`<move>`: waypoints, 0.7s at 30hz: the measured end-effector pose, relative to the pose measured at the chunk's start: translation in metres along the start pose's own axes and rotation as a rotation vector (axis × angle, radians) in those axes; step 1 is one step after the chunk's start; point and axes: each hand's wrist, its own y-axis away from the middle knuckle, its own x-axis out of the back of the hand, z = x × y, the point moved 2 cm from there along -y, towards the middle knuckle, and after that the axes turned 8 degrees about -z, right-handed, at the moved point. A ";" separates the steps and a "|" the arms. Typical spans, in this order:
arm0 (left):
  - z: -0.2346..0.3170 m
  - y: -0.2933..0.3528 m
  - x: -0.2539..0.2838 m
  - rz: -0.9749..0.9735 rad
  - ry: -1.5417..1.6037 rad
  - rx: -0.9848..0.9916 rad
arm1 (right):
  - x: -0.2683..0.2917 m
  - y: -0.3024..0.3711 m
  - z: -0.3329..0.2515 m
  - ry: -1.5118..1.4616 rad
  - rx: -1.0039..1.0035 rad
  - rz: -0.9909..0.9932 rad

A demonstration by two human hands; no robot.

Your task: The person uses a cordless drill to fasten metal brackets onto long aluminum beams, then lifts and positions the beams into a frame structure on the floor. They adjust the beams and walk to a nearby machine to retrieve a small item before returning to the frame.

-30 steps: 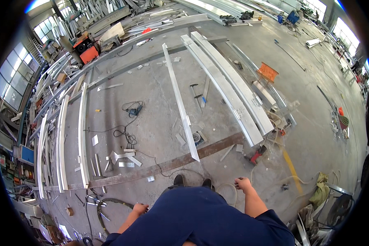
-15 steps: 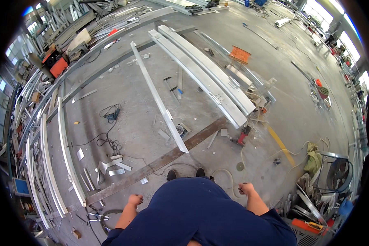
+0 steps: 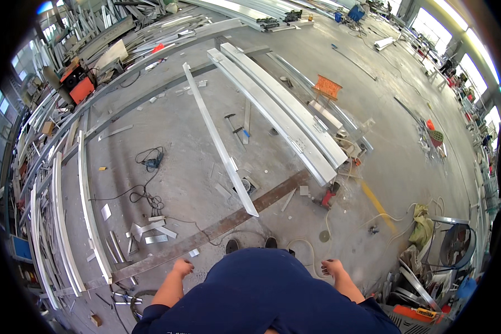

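Note:
My left hand (image 3: pixel 182 267) hangs at my left side with its fingers loosely curled, and nothing shows in it. On the other side of my body, my right hand (image 3: pixel 332 268) hangs the same way, fingers curled in and no object visible. Neither touches anything. Ahead of my shoes, a rusty brown steel bar (image 3: pixel 220 229) lies across the floor. A long pale metal profile (image 3: pixel 219 143) rests with its near end on that bar. To its right lie two long, wide pale beams (image 3: pixel 273 115) side by side.
A red power tool (image 3: pixel 329 195) lies near the beams' close end. Left of centre are a corded power tool (image 3: pixel 152 161) and metal offcuts (image 3: pixel 156 239). Long profiles (image 3: pixel 85 200) line the left. A round-framed fan (image 3: pixel 458 245) stands right, and a hose (image 3: pixel 306 245) curls near my feet.
The view has shifted slightly, so the floor and the metal pieces sit a little lower in the picture. Both hands keep nearly the same hanging pose.

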 end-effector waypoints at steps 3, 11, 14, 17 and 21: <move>-0.011 0.005 -0.004 0.017 0.029 0.016 | 0.003 -0.006 -0.010 0.033 0.022 0.002; -0.050 0.020 -0.027 0.034 0.205 0.163 | -0.011 -0.019 -0.034 0.102 0.058 -0.037; -0.059 0.030 -0.034 -0.012 0.163 0.173 | -0.019 -0.022 -0.035 0.104 0.059 -0.069; -0.064 0.035 -0.036 -0.015 0.159 0.168 | -0.022 -0.028 -0.034 0.113 0.071 -0.091; -0.064 0.035 -0.033 -0.005 0.112 0.152 | -0.022 -0.026 -0.039 0.119 0.054 -0.089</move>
